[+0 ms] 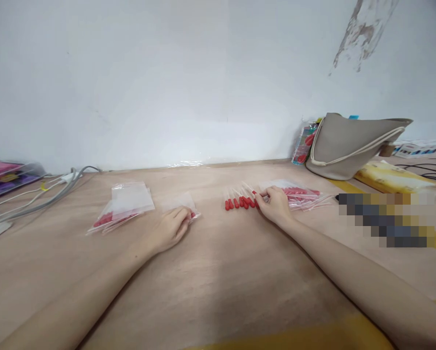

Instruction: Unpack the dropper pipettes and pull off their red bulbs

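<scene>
My left hand point(172, 227) lies curled on a small clear plastic bag point(183, 203) with a red-tipped piece inside, pinning it to the wooden table point(218, 272). My right hand point(274, 204) pinches a red-bulbed dropper at the right end of a row of several loose droppers point(238, 200). Just beyond that hand lies a pile of more droppers in clear wrap point(300, 194). A stack of filled clear bags point(125, 206) rests to the left of my left hand.
A grey bag with a rope handle point(345, 146) stands at the back right, with a coloured packet point(304, 143) beside it. A yellow package point(393, 177) and cables lie at the right. Grey cables point(53, 192) and a pink tray point(6, 177) are at the far left.
</scene>
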`<control>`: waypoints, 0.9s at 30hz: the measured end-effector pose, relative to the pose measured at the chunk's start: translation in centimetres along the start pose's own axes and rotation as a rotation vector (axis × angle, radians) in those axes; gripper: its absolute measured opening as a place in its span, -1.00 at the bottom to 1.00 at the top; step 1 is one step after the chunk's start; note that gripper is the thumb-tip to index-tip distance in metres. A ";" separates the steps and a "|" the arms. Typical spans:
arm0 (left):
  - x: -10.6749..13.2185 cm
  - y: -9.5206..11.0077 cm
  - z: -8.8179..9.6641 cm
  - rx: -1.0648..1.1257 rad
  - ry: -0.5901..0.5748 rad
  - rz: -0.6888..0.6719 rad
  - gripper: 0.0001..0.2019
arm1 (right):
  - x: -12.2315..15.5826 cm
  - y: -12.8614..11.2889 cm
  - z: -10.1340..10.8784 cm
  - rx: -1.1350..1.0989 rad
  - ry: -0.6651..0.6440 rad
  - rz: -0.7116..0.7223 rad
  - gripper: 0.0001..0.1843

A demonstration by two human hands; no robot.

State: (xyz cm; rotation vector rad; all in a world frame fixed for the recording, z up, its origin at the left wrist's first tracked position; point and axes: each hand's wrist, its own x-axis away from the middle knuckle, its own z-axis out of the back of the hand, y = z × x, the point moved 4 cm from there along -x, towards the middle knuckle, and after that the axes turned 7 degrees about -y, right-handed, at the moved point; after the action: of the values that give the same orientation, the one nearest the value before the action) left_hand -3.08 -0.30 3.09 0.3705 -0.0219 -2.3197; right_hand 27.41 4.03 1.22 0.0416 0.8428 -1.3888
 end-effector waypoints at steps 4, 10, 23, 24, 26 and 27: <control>-0.2 0.2 -0.8 0.154 0.047 -0.038 -0.88 | 0.2 0.0 0.0 -0.003 0.000 -0.035 -0.75; 0.0 0.0 -0.2 0.172 0.093 0.038 -0.91 | 0.4 -0.6 0.1 0.058 -0.046 -0.020 -0.72; 0.0 -0.2 -0.4 0.265 0.061 0.047 -0.85 | 0.5 -2.4 0.0 0.019 -0.034 0.164 -0.81; 0.0 -0.2 -0.5 0.267 0.060 0.048 -0.85 | 0.5 -2.3 0.1 0.016 -0.003 0.161 -0.81; 0.0 -0.2 -0.5 0.275 0.058 0.049 -0.85 | 0.5 -2.2 0.2 0.037 0.031 0.143 -0.82; -0.1 -0.2 -0.6 0.282 0.059 0.049 -0.85 | 0.5 -2.1 0.2 0.057 0.028 0.125 -0.81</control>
State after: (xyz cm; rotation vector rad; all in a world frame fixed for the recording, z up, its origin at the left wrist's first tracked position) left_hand -3.00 -0.01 2.55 0.5735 -0.3279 -2.2595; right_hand 25.64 3.03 2.03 0.1553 0.8105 -1.2964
